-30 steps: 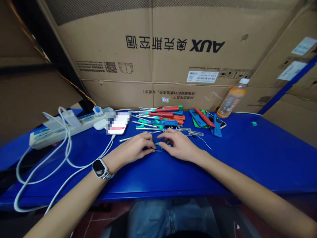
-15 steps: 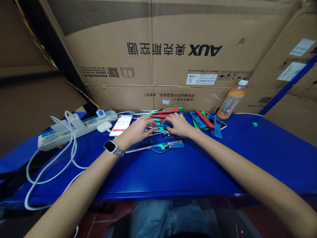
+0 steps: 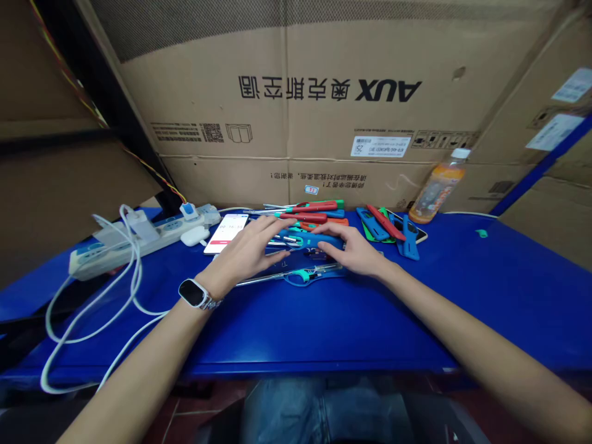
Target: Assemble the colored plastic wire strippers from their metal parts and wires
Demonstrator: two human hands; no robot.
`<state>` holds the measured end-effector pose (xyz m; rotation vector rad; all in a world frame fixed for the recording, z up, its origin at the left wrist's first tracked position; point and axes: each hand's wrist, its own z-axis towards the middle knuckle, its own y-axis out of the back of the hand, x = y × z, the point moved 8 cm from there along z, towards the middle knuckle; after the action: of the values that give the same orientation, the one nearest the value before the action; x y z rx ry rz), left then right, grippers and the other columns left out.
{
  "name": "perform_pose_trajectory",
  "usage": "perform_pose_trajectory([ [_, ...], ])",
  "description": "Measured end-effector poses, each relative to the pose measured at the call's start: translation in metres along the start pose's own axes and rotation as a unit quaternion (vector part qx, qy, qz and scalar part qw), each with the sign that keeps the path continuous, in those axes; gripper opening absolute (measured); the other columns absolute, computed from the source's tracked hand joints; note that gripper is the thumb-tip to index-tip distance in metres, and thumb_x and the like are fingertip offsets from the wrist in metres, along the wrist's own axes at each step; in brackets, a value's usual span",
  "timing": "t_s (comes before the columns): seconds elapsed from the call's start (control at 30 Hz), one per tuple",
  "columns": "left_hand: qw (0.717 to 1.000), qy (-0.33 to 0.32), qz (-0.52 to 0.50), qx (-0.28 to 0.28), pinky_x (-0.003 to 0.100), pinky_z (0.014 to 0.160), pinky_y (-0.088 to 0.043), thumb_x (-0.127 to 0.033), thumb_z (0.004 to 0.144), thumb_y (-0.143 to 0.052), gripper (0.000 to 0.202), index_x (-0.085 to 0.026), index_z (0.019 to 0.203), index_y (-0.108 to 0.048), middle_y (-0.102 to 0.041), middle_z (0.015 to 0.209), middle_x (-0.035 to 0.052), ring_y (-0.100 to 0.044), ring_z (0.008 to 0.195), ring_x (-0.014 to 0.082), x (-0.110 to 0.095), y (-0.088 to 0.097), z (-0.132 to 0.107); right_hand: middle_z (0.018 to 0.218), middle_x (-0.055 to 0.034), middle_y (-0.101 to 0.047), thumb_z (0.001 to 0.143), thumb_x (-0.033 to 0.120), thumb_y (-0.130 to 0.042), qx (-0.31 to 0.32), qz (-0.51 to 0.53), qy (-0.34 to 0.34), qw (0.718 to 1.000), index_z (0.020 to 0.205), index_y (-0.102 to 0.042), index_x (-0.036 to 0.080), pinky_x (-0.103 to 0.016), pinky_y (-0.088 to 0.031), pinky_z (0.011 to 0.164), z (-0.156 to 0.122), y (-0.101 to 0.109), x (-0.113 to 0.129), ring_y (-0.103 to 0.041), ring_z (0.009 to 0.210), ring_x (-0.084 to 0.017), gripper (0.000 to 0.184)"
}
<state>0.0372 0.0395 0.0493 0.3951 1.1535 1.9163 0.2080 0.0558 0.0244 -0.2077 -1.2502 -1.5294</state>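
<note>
My right hand [image 3: 351, 248] is closed on the handle of a blue long-nozzle lighter [image 3: 311, 238], thumb in front and fingers behind. My left hand [image 3: 245, 250] has its fingers stretched out and thumb apart, over the nozzle end of that lighter; any contact there is hidden. Behind both hands lies a pile of similar lighters, among them a red lighter [image 3: 303, 217]. Nearer to me, a half-built lighter [image 3: 303, 277] rests on the blue table [image 3: 296, 327], its teal trigger and inner parts showing in a blue shell.
Loose blue, green and red handle shells [image 3: 374, 223] lie at right, partly over a phone. An orange drink bottle [image 3: 438, 185] leans against the cardboard [image 3: 213, 68]. A phone with a timer [image 3: 226, 233], a power strip [image 3: 173, 229] and white cables [image 3: 136, 265] are at left.
My right hand has closed on the blue lighter and shifted right and towards me with it. My left hand has come slightly nearer, its fingers straighter. The view has shifted a little.
</note>
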Motion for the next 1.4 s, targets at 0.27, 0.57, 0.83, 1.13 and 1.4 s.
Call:
perform_pose_trajectory([
  [0.27,0.997,-0.007,-0.065,0.050,0.034,0.083,-0.052,-0.035,0.087,-0.070,0.032,-0.019,0.114,-0.068,-0.074,0.101,0.0074,-0.068,0.091,0.0220,-0.003,-0.007,-0.008,0.107,-0.0057,-0.070,0.081,0.036,-0.073,0.029,0.031,-0.010,0.999,0.109,-0.065,0.020,-0.040,-0.054,0.086,-0.014,-0.001,-0.002,-0.067,0.095,-0.023,0.033],
  [0.57,0.967,0.109,-0.167,0.159,0.030,0.076,-0.050,-0.031,0.081,-0.072,0.019,-0.018,0.094,-0.075,-0.073,0.091,0.0060,-0.067,0.082,0.0197,0.013,-0.027,-0.022,0.106,-0.0065,-0.070,0.083,0.038,-0.074,0.104,-0.093,0.036,0.990,0.107,-0.069,0.021,-0.040,-0.049,0.091,-0.022,-0.013,-0.001,-0.065,0.101,-0.023,0.031],
  [0.83,0.959,0.131,-0.159,0.197,0.033,0.079,-0.051,-0.031,0.081,-0.071,0.018,-0.019,0.092,-0.076,-0.071,0.093,0.0063,-0.065,0.085,0.0203,0.016,-0.036,-0.027,0.107,-0.0057,-0.066,0.081,0.036,-0.076,0.138,-0.142,0.001,0.980,0.106,-0.070,0.022,-0.042,-0.044,0.093,-0.024,-0.019,-0.006,-0.060,0.105,-0.024,0.029],
  [1.13,0.963,0.108,-0.131,0.209,0.031,0.076,-0.048,-0.031,0.086,-0.068,0.017,-0.017,0.090,-0.076,-0.070,0.091,0.0070,-0.064,0.084,0.0204,0.015,-0.040,-0.028,0.104,-0.0060,-0.063,0.082,0.043,-0.074,0.157,-0.173,-0.039,0.972,0.107,-0.072,0.024,-0.042,-0.039,0.091,-0.027,-0.020,-0.013,-0.058,0.102,-0.025,0.032],
  [1.4,0.955,0.139,-0.146,0.217,0.030,0.074,-0.047,-0.031,0.084,-0.067,0.016,-0.016,0.088,-0.072,-0.069,0.089,0.0065,-0.062,0.082,0.0202,0.017,-0.043,-0.029,0.103,-0.0059,-0.068,0.084,0.041,-0.072,0.191,-0.181,-0.046,0.964,0.099,-0.070,0.019,-0.039,-0.037,0.088,-0.025,-0.025,-0.004,-0.059,0.098,-0.024,0.027],
])
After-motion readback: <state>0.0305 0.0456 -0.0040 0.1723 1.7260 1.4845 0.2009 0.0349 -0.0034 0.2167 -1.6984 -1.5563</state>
